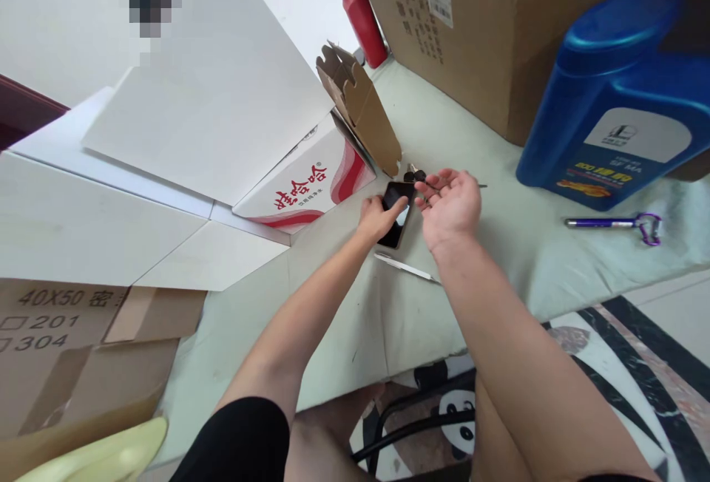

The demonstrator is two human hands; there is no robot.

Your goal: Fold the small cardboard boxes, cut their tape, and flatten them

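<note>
A smartphone (393,233) with a dark, reflective screen lies on the pale cloth-covered table. My left hand (380,219) grips its left edge, thumb over the screen and fingers at the side. Just right of the phone, my right hand (453,207) is turned palm up, fingers loosely curled and apart, with nothing visible in the palm. A thin dark tip (484,185) sticks out beyond that hand; whether it is touched is hidden. Small dark items that look like keys (413,174) sit above the phone. Below it lies a white pen (406,267), partly behind my right wrist.
To the left stand a red-and-white carton (310,190), white boxes (222,97) and an open brown carton (369,116). A red bottle (363,16) and large cardboard box (455,38) are behind. On the right are a blue jug (599,97) and purple pen with carabiner (604,222).
</note>
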